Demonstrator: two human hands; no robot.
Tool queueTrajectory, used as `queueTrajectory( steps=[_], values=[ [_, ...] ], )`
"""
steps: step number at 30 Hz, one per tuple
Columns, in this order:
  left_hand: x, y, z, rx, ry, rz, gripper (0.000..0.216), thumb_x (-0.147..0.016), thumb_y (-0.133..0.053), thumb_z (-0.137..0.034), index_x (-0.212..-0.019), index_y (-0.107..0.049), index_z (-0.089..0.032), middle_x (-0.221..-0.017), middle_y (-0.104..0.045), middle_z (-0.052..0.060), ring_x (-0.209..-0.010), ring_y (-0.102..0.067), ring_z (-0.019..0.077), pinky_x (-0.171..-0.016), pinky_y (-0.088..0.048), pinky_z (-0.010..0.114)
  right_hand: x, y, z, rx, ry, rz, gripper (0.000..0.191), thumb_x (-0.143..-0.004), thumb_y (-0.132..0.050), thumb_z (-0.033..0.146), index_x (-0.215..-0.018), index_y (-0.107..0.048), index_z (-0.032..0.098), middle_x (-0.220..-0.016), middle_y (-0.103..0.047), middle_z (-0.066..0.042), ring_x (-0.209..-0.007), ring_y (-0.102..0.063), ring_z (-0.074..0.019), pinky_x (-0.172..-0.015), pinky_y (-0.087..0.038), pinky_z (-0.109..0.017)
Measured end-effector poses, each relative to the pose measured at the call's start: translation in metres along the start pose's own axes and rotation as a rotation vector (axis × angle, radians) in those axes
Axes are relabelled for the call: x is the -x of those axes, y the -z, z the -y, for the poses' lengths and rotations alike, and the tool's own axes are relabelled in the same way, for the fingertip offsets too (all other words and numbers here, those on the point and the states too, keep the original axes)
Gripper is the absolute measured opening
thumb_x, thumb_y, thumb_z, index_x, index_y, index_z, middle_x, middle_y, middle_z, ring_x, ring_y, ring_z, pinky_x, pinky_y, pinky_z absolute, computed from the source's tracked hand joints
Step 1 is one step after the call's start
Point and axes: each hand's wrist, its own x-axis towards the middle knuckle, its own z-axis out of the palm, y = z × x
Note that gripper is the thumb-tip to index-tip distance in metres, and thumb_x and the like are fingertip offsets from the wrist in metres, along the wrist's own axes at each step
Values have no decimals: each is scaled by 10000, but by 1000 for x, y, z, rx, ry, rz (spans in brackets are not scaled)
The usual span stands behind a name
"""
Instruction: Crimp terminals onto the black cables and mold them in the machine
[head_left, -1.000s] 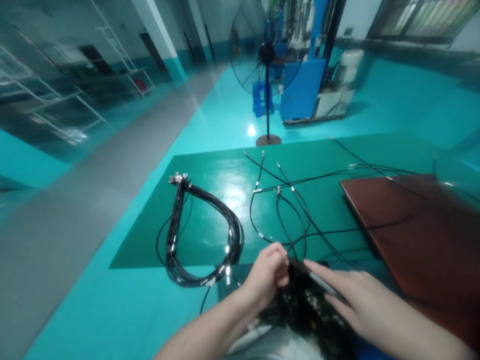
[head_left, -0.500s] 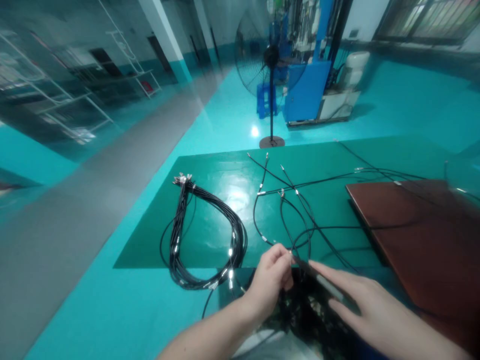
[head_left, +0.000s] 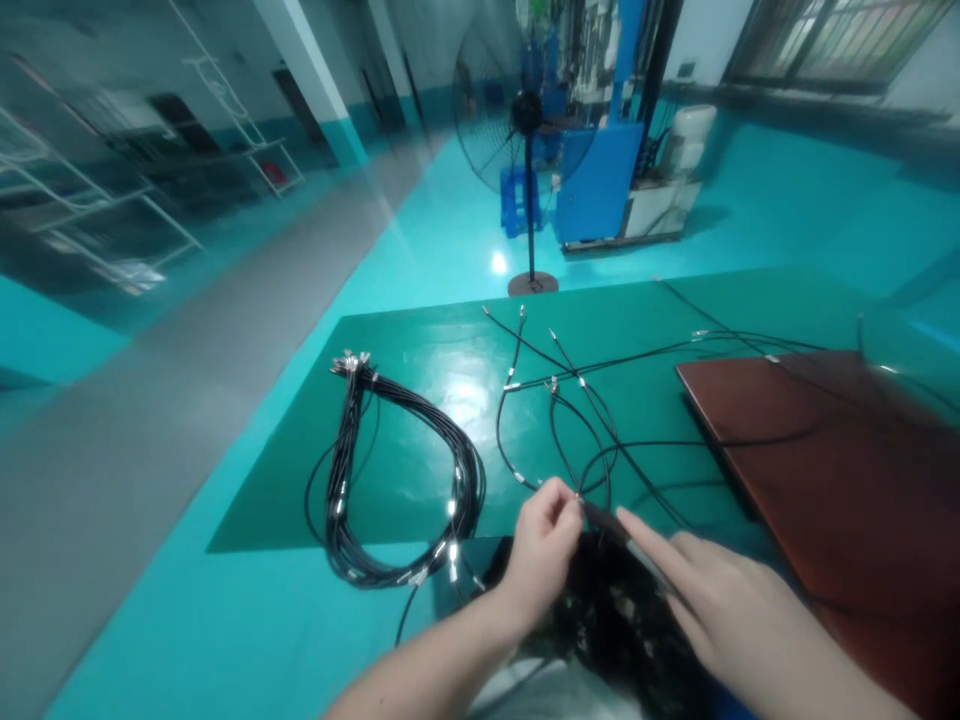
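Observation:
My left hand (head_left: 546, 545) is closed in a pinch at the table's near edge, on the end of a thin black cable (head_left: 589, 470). My right hand (head_left: 720, 590) grips a dark hand tool with a grey strip along its handle (head_left: 651, 562); it looks like pliers, but its jaws are too blurred to tell. The tool's tip meets the cable end at my left fingertips. A looped bundle of black cables (head_left: 472, 465) with silver ends and white tags lies to the left on the green mat (head_left: 262, 490).
Several loose black cables (head_left: 645, 352) cross the mat beyond my hands. A brown board (head_left: 795, 450) lies at the right. Below my hands is a dark heap (head_left: 615, 620), hard to make out. A standing fan (head_left: 527, 115) and a blue machine (head_left: 600, 180) stand behind the table.
My right hand has closed more tightly around the tool's handles, with the index finger along it. My left hand keeps its pinch. The whole view has shifted slightly.

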Motion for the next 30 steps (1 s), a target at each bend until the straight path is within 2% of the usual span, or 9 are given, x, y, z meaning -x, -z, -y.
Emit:
queueTrajectory(
  steps=[3, 5, 9, 12, 17, 19, 22, 26, 30],
  values=[
    [-2, 2, 2, 152, 62, 48, 152, -755, -478, -234, -641, -393, -182, -469, -288, -80, -389, -252, 48, -396, -174, 196, -4, 4, -6, -416, -109, 194, 488, -825, -419, 204, -1298, -403, 325, -999, -654, -23, -839, -625, -175, -694, -506, -271],
    [-1, 3, 0, 206, 92, 85, 129, -730, -477, -211, -631, -402, -179, -449, -302, -78, -375, -264, 49, -389, -173, 196, -9, 13, -7, -722, -216, 368, 465, -830, -445, 265, -1289, -413, 335, -1066, -632, -2, -891, -607, -174, -732, -495, -266],
    [2, 5, -6, 262, 136, 157, 110, -723, -500, -225, -643, -447, -172, -442, -323, -72, -371, -292, 52, -387, -203, 197, -19, 34, -10, -1306, -309, 716, 501, -823, -474, 294, -1312, -395, 222, -762, -618, 3, -617, -558, -129, -590, -474, -239],
    [3, 6, -10, 266, 145, 143, 113, -727, -513, -230, -645, -463, -170, -448, -329, -69, -373, -284, 49, -381, -202, 194, -25, 42, -13, -1459, -305, 759, 518, -806, -510, 294, -1305, -402, 207, -720, -578, 13, -602, -524, -115, -599, -467, -242],
    [-1, 11, -15, 310, 222, 172, 140, -704, -533, -253, -617, -469, -164, -455, -320, -68, -375, -263, 47, -367, -215, 187, -31, 43, -17, -1303, -264, 717, 509, -788, -523, 292, -1289, -438, 247, -823, -639, -7, -655, -583, -148, -610, -493, -249],
    [-3, 13, -17, 316, 261, 214, 170, -708, -534, -297, -623, -478, -161, -476, -345, -59, -387, -300, 54, -364, -245, 186, -31, 39, -18, -1156, -236, 624, 481, -778, -532, 274, -1256, -483, 257, -1007, -649, -28, -860, -609, -204, -766, -495, -294],
    [-7, 17, -20, 293, 287, 225, 161, -691, -553, -302, -647, -485, -164, -518, -399, -43, -422, -362, 72, -367, -292, 192, -24, 26, -18, -877, -187, 461, 469, -789, -515, 244, -1255, -480, 280, -1211, -564, -19, -1121, -501, -224, -965, -383, -359],
    [-12, 20, -25, 302, 326, 254, 133, -634, -596, -232, -636, -484, -159, -515, -402, -44, -433, -360, 64, -373, -270, 179, -11, 10, -19, -512, -66, 289, 514, -810, -474, 200, -1298, -396, 341, -1179, -586, 6, -1022, -574, -168, -861, -477, -305],
    [-17, 20, -29, 384, 378, 324, 131, -579, -588, -183, -588, -460, -154, -473, -342, -65, -392, -272, 36, -359, -161, 166, -3, 5, -19, -142, 80, 49, 564, -796, -422, 141, -1337, -347, 280, -899, -641, -31, -742, -616, -153, -633, -520, -266]
  ],
)
